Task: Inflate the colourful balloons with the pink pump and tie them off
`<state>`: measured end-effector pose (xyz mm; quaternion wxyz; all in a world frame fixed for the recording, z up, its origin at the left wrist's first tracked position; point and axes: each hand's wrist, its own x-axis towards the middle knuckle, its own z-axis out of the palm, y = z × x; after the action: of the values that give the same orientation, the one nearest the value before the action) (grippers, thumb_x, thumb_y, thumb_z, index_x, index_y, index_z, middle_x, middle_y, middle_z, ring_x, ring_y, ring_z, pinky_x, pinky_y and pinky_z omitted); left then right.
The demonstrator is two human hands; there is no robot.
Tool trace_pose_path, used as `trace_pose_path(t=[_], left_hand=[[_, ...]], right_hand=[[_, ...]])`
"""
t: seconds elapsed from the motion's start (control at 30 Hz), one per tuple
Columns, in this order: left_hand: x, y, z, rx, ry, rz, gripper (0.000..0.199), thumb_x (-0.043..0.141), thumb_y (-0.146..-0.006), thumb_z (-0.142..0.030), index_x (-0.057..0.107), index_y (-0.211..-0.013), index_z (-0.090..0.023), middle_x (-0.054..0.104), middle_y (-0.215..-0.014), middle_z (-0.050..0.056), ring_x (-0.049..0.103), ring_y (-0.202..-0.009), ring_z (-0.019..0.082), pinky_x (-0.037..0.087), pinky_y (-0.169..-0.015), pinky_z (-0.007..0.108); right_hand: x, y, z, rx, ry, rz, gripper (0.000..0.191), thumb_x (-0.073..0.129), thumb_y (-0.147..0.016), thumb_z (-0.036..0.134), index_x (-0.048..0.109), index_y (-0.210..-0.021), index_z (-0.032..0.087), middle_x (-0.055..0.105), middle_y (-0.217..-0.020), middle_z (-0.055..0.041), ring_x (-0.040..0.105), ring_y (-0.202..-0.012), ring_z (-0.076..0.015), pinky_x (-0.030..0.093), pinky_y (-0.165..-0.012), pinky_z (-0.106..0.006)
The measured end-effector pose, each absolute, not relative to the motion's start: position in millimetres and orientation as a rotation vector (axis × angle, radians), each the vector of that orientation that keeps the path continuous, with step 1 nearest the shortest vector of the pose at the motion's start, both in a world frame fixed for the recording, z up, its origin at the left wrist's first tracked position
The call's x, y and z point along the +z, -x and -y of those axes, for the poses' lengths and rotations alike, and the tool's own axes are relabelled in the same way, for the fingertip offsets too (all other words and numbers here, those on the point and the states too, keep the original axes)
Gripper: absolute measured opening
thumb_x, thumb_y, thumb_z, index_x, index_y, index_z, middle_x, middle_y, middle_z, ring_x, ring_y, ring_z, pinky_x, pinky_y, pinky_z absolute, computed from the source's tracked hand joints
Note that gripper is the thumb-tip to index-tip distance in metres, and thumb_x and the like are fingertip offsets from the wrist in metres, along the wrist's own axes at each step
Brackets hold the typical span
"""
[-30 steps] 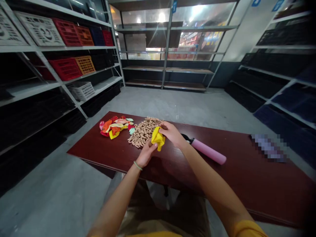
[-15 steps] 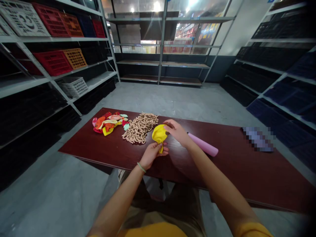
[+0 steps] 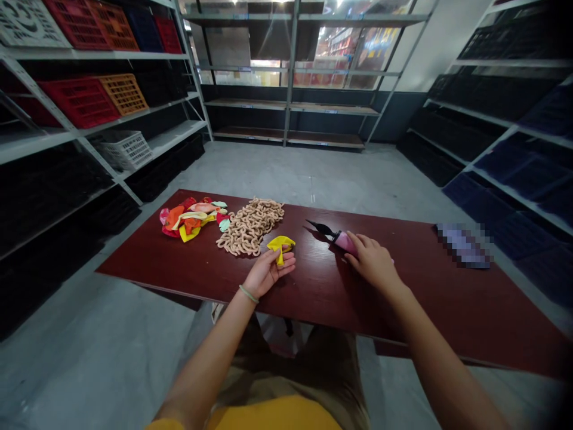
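Note:
Limp and partly folded, a yellow balloon (image 3: 278, 243) is pinched in my left hand (image 3: 266, 272), with the other fingers stretched out beneath it. A small dark patch shows at its right edge; I cannot tell what it is. My right hand (image 3: 375, 263) is wrapped round a pink hand pump (image 3: 344, 242) with a black tapered nozzle. The nozzle points left toward the balloon, apart from it. Much of the pump's body is covered by my fingers.
A pile of beige curled pieces (image 3: 250, 227) lies on the dark red table (image 3: 170, 275), left of the balloon. Beyond it are several colourful limp balloons (image 3: 190, 218). A blurred purple-grey item (image 3: 463, 245) rests at the right. Shelves with crates (image 3: 125, 92) stand around.
My right hand has let go of the yellow balloon and moved right onto the pump. The pump's nozzle now shows, lifted toward the left. The balloon has folded over in my left hand.

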<state>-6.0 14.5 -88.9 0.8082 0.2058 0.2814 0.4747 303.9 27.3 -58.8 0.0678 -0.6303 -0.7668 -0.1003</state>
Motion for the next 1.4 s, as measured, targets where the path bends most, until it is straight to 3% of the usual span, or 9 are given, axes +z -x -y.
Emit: trace_pose_path(t=[0.17,0.27,0.37,0.57,0.77,0.93,1.07,1.23,1.4], left_hand=[[-87.5,6.7,-11.8,1.020,-0.467,-0.583,0.039,0.060,-0.090,-0.022,0.054,-0.128,-0.016,0.070,-0.111,0.017,0.071,-0.097,0.024,0.052,-0.094,0.041],[-81.2,4.7,-11.6,1.187,-0.438,-0.556,0.040,0.059,-0.091,-0.017,0.051,-0.130,-0.019,0.068,-0.119,0.015,0.067,-0.108,0.023,0.047,-0.101,0.040],[-66.3,3.2,-16.1,1.430,-0.354,-0.514,0.034,0.054,-0.094,-0.016,0.053,-0.128,-0.019,0.065,-0.126,0.013,0.062,-0.117,0.021,0.044,-0.106,0.038],[-27.5,1.8,-25.8,1.561,-0.228,-0.411,0.031,0.043,-0.099,-0.018,0.057,-0.126,-0.018,0.063,-0.130,0.011,0.059,-0.122,0.019,0.048,-0.104,0.034],[-13.7,4.5,-18.3,1.604,-0.246,-0.401,0.031,0.043,-0.099,-0.018,0.057,-0.126,-0.018,0.064,-0.128,0.011,0.060,-0.120,0.019,0.049,-0.103,0.033],[-15.3,3.6,-13.0,1.685,-0.406,-0.499,0.028,0.053,-0.095,-0.020,0.058,-0.122,-0.020,0.068,-0.120,0.011,0.065,-0.111,0.020,0.050,-0.101,0.037],[-18.5,-2.0,-13.2,1.740,-0.457,-0.560,0.025,0.062,-0.090,-0.026,0.059,-0.114,-0.019,0.071,-0.101,0.008,0.070,-0.091,0.017,0.052,-0.094,0.036],[-19.6,-6.6,-13.1,1.728,-0.443,-0.551,0.018,0.063,-0.088,-0.033,0.059,-0.095,-0.018,0.061,-0.076,0.000,0.064,-0.072,0.013,0.054,-0.085,0.035],[-17.7,-4.1,-13.0,1.742,-0.334,-0.654,0.028,0.054,-0.091,-0.046,0.047,-0.082,-0.021,0.052,-0.067,-0.003,0.056,-0.057,0.011,0.050,-0.058,0.024]], right_hand=[[-61.1,-304.3,-32.6,-0.349,2.007,2.372,0.056,0.049,-0.093,0.033,0.038,-0.145,0.015,0.062,-0.116,-0.0179,0.058,-0.099,-0.0310,0.045,-0.075,-0.039],[-53.3,-287.3,-15.7,-0.253,1.873,2.376,0.057,0.047,-0.093,0.035,0.036,-0.146,0.015,0.059,-0.123,-0.0176,0.060,-0.100,-0.0301,0.048,-0.070,-0.036],[-43.4,-261.9,16.5,-0.106,1.732,2.319,0.062,0.043,-0.095,0.039,0.025,-0.151,0.020,0.055,-0.132,-0.0154,0.064,-0.093,-0.0270,0.050,-0.062,-0.033],[-42.0,-226.5,61.3,0.037,1.399,2.375,0.064,0.046,-0.093,0.032,0.025,-0.152,0.022,0.057,-0.131,-0.0131,0.062,-0.107,-0.0264,0.055,-0.082,-0.038],[-45.3,-214.0,64.4,0.046,1.400,2.349,0.065,0.047,-0.092,0.030,0.025,-0.153,0.022,0.057,-0.132,-0.0132,0.062,-0.109,-0.0265,0.056,-0.083,-0.039],[-43.1,-205.1,65.9,0.011,1.425,2.345,0.067,0.047,-0.093,0.031,0.020,-0.154,0.022,0.059,-0.129,-0.0137,0.063,-0.105,-0.0278,0.056,-0.078,-0.038],[-43.0,-195.7,65.0,0.003,1.419,2.348,0.069,0.047,-0.094,0.032,0.015,-0.155,0.022,0.059,-0.129,-0.0141,0.064,-0.104,-0.0281,0.056,-0.075,-0.038],[-41.1,-173.7,58.6,0.069,1.405,2.352,0.068,0.046,-0.093,0.032,0.017,-0.153,0.019,0.058,-0.128,-0.0153,0.062,-0.107,-0.0287,0.056,-0.077,-0.039],[-39.0,-148.4,49.8,0.153,1.407,2.336,0.069,0.051,-0.089,0.029,0.022,-0.150,0.016,0.060,-0.123,-0.0165,0.060,-0.108,-0.0295,0.054,-0.082,-0.041]])
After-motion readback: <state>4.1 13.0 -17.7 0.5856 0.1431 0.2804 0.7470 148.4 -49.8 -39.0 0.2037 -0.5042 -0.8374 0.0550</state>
